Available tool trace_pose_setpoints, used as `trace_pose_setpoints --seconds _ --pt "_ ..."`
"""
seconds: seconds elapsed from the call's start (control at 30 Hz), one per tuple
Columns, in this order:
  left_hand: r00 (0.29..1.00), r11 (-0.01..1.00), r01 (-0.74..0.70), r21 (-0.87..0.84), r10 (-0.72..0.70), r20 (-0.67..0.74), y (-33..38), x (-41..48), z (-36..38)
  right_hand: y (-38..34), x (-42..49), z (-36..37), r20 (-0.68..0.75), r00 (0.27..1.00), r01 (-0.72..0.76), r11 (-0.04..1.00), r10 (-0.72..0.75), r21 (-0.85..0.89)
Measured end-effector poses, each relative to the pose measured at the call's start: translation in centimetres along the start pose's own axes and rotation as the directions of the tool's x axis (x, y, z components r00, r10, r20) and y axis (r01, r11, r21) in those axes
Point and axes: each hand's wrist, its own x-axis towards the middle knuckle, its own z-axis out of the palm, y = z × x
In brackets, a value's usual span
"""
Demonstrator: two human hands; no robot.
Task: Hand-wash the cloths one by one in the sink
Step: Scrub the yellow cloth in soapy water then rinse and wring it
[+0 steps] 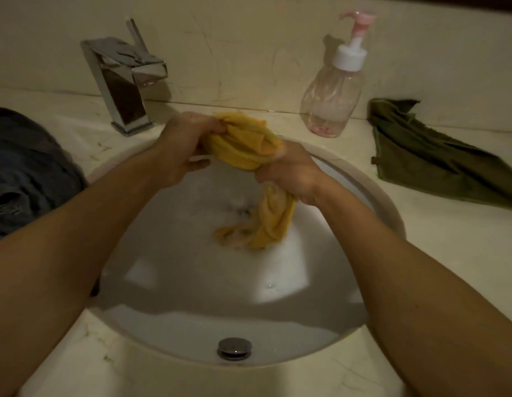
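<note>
My left grip (186,147) and right grip (289,173) clench the yellow cloth (243,144); seemingly soapy, it may slip and splash.

both hands hold a yellow cloth (243,144) over the sink (392,216): the left hand (181,147) grips its bunched top at 11 o'clock, the right hand (292,173) squeezes it at 1 o'clock, and its tail hangs into cloudy water. on the counter (449,267), a chrome faucet (120,81) stands at 11 o'clock, a pump bottle (332,98) at 1, a green cloth (438,159) at 2, and a dark blue cloth (25,167) at 9.
</note>
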Motion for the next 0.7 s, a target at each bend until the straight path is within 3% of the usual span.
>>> trace_pose_setpoints --seconds 0.07,0.17,0.33,0.43,0.5,0.6,0.7 --pt "1.000 0.953 0.010 0.301 -0.011 0.002 -0.9 -0.1 0.1 -0.1 -0.1 -0.4 -0.076 0.996 0.033 0.998 -0.036 -0.047" --pt "0.994 0.768 -0.107 0.631 0.088 0.061 -2.5 -0.3 0.3 -0.2 0.0 -0.7 -0.165 0.984 0.053 0.996 -0.063 -0.069" --pt "0.891 0.740 -0.433 0.515 0.264 0.369 -2.4 -1.0 0.7 -0.1 0.2 -0.2 -0.218 0.976 0.021 0.993 0.005 0.117" --pt "0.846 0.651 -0.515 0.557 0.282 0.453 -2.8 -1.2 1.7 -1.3 -0.3 -0.1 -0.140 0.987 0.087 0.996 -0.083 0.019" --pt "0.832 0.629 -0.544 0.555 0.318 0.455 -3.0 -0.9 1.5 -2.7 -0.9 -0.1 -0.009 0.993 0.120 0.989 -0.121 -0.082" --pt "0.777 0.577 -0.626 0.524 0.403 0.484 -2.8 -1.0 0.9 -4.0 -1.1 0.2 0.125 0.991 0.078 0.970 -0.050 -0.229" --pt "0.761 0.472 -0.647 0.599 0.443 0.474 -1.9 -1.7 1.6 -4.2 -1.0 0.5 0.136 0.990 0.083 0.949 -0.043 -0.304"
